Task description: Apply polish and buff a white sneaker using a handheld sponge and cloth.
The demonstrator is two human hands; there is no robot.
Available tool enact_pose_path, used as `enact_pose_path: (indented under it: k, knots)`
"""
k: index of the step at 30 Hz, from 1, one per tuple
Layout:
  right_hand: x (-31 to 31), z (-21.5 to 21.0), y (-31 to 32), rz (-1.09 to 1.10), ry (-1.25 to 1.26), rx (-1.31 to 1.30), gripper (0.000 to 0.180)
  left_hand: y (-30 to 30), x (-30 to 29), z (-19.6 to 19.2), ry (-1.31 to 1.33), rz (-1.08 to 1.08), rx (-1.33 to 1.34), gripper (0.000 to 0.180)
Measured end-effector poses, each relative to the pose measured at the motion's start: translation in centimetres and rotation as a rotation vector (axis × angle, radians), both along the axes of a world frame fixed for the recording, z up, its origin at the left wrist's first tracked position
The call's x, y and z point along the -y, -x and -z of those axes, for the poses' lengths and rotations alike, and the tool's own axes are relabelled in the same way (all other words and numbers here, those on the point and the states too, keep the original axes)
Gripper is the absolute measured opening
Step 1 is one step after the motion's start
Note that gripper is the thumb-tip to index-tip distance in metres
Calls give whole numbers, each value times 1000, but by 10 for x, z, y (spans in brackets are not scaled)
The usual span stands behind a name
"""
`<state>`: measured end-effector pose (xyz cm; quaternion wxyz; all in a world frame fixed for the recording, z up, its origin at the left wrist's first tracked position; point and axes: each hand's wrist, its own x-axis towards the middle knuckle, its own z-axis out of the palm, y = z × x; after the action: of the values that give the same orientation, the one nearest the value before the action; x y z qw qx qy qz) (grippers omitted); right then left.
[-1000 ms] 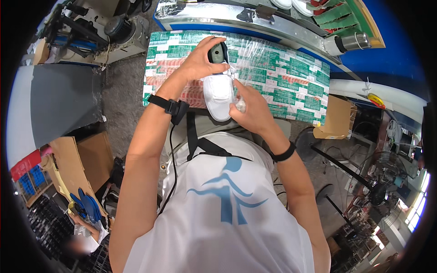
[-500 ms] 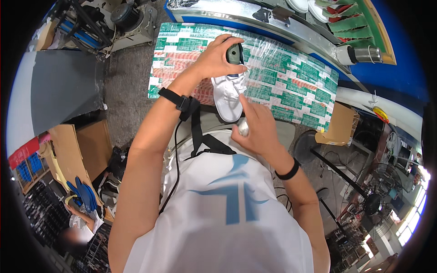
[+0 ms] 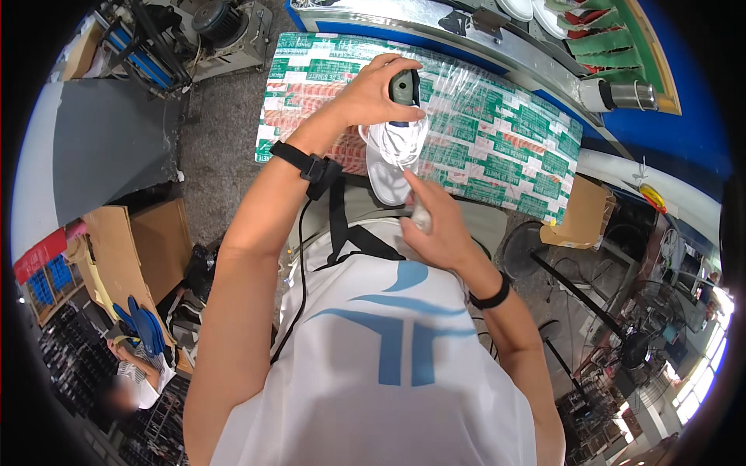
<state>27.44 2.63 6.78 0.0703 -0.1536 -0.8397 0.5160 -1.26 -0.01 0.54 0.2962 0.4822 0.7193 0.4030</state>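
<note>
Head view: the left hand (image 3: 373, 89) has its fingers wrapped around the heel end of a white shoe (image 3: 392, 151), which holds a grey-green last (image 3: 404, 85). The shoe hangs above the near edge of the green-patterned worktop (image 3: 497, 147). At six o'clock of the shoe, the right hand (image 3: 435, 225) pinches a small pale object (image 3: 420, 219) against it. This looks like a finishing pass on the upper; the next move calls for a steady grip. A cardboard box (image 3: 579, 213) sits at four o'clock, contents unseen.

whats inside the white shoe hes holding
A dark grey-green last fills the white shoe, its top sticking out at the opening under the left hand. How far in it reaches is hidden by the upper.
</note>
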Motion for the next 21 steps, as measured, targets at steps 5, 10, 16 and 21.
enact_pose_path:
  k: [5,10,16,21]
  knots:
    - [-15,12,13,-19,-270,-61,83,-8,-5,-7,83,-35,-80,93]
    - [-10,38,40,-37,-577,-125,83,-9,-8,-4,60,-33,-20,93]
    - [1,10,0,-16,-77,-59,83,-1,0,-1,-2,-10,15,91]
    - [-14,23,2,37,-266,-83,84,-11,-3,-5,38,-23,-38,90]
